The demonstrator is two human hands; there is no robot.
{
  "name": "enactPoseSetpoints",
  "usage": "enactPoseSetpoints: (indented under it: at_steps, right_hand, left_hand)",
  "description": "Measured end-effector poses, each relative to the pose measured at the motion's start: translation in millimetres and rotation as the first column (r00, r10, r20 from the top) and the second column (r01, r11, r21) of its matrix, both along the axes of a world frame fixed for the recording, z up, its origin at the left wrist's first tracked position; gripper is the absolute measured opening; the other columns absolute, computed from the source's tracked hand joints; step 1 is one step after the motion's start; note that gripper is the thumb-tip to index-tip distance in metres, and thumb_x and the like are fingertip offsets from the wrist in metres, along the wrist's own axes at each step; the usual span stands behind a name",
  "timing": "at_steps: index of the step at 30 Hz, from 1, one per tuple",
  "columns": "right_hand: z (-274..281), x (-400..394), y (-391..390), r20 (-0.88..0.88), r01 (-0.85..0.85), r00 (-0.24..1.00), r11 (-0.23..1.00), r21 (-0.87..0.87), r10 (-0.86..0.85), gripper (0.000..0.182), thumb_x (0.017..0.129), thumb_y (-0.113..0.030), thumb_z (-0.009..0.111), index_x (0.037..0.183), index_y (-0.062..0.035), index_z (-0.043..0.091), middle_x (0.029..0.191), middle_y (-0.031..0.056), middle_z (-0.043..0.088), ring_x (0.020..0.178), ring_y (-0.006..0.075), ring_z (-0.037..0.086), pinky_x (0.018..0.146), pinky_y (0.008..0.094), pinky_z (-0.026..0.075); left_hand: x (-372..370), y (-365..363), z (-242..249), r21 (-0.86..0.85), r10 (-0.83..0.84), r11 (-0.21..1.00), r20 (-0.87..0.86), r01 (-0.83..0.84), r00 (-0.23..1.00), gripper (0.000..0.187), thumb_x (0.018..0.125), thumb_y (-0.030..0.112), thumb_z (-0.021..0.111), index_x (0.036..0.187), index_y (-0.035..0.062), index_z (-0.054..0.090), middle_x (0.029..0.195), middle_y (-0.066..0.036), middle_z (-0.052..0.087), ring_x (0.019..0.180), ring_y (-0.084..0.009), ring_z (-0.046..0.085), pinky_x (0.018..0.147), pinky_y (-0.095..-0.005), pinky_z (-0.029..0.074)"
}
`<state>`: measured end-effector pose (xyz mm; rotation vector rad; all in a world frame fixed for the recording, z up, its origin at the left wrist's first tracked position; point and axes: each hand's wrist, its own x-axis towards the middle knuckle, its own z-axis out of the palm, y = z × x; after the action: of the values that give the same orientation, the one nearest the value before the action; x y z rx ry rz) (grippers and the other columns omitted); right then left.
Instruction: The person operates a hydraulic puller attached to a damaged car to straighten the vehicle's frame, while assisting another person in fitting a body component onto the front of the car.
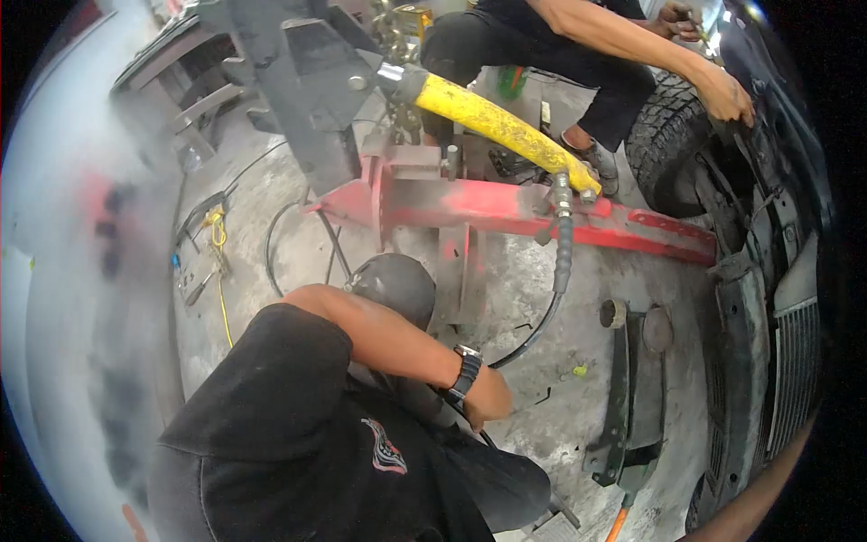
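My left hand (489, 403), with a black wristwatch (466, 373) at its wrist, hangs bent downward in front of my body. Its fingers are mostly hidden under the hand. A black hose (533, 341) runs close by the wrist and down past the hand; whether I grip it cannot be made out. The hose joins a metal fitting (564, 194) at the lower end of a worn yellow cylinder (497, 119). At the lower right edge a bare forearm (768, 483), apparently my right one, reaches toward the car front (768, 325); its hand is out of view.
A red steel beam (506, 210) stretches toward the car, below a grey steel post (302, 81) with a chain (397, 108). Another person (542, 50) crouches near the tire (673, 135), hands at the bodywork. A dark jack-like tool (637, 388) lies on the concrete floor (533, 429).
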<state>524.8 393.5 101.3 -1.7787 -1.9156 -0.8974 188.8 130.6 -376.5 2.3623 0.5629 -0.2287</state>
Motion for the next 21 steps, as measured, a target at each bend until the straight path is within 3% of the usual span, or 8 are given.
enactPoseSetpoints:
  at_steps: [3,5,9,12,15,18,21]
  right_hand:
    - [-4,-10,-8,-0.094,0.056,0.994,0.998,0.026,-0.054,0.065,0.092,-0.050,0.034,0.120,0.0054,0.053,0.126,0.0253,0.051,0.116,0.0379,0.049,0.100,0.0372,0.035]
    - [-2,-12,-8,-0.085,0.001,0.996,1.000,-0.003,-0.001,0.062,0.094,-0.047,0.036,0.122,0.0067,0.051,0.127,0.0251,0.050,0.117,0.0361,0.049,0.100,0.0361,0.034]
    - [1,-13,-8,-0.062,-0.008,0.998,1.000,0.002,0.008,0.063,0.094,-0.047,0.036,0.117,0.0087,0.053,0.120,0.0265,0.053,0.111,0.0368,0.051,0.095,0.0377,0.037]
    - [5,-20,-5,-0.014,-0.011,1.000,1.000,0.012,0.011,0.064,0.094,-0.048,0.035,0.113,0.0102,0.054,0.115,0.0275,0.054,0.106,0.0373,0.053,0.092,0.0388,0.039]
    - [11,-29,-2,0.027,-0.021,0.999,1.000,0.019,0.021,0.065,0.095,-0.048,0.035,0.109,0.0116,0.055,0.110,0.0286,0.056,0.102,0.0378,0.055,0.088,0.0399,0.040]
    - [13,-33,0,0.073,-0.014,0.997,1.000,0.022,0.013,0.066,0.095,-0.048,0.035,0.105,0.0131,0.057,0.104,0.0297,0.058,0.097,0.0384,0.056,0.084,0.0411,0.042]
    - [18,-34,-2,0.129,0.021,0.991,0.999,0.034,-0.025,0.068,0.095,-0.049,0.034,0.101,0.0145,0.058,0.099,0.0307,0.059,0.092,0.0389,0.058,0.080,0.0422,0.044]
  left_hand:
    - [-1,8,-15,-0.024,-0.060,0.998,0.076,0.062,0.995,0.038,0.070,0.033,0.070,0.079,-0.0036,0.067,0.076,-0.020,0.065,0.077,-0.0371,0.063,0.067,-0.0448,0.049]
    - [-6,9,-19,0.016,-0.092,0.996,0.162,0.090,0.983,0.038,0.064,0.030,0.074,0.081,-0.0022,0.065,0.078,-0.019,0.065,0.078,-0.0378,0.063,0.066,-0.0458,0.050]
    - [-30,15,13,-0.018,-0.036,0.999,0.284,0.042,0.958,0.036,0.063,0.028,0.075,0.078,-0.0021,0.063,0.076,-0.020,0.064,0.079,-0.0363,0.064,0.067,-0.0446,0.050]
    - [-43,23,16,-0.137,0.062,0.990,0.358,-0.013,0.932,0.036,0.063,0.027,0.075,0.077,-0.0021,0.060,0.074,-0.020,0.064,0.077,-0.0359,0.064,0.067,-0.0441,0.050]
    - [-51,36,11,-0.196,0.129,0.978,0.310,-0.070,0.942,0.032,0.065,0.023,0.073,0.077,-0.0022,0.058,0.072,-0.020,0.063,0.076,-0.0358,0.064,0.066,-0.0435,0.050]
    - [-60,35,-9,-0.144,0.174,0.982,0.417,-0.124,0.892,0.029,0.068,0.020,0.071,0.076,-0.0037,0.057,0.070,-0.020,0.062,0.075,-0.0362,0.063,0.065,-0.0434,0.049]
    - [-69,31,-2,-0.224,0.146,0.973,0.445,-0.048,0.884,0.032,0.070,0.018,0.071,0.084,-0.0056,0.055,0.074,-0.022,0.062,0.076,-0.0381,0.062,0.066,-0.0452,0.049]
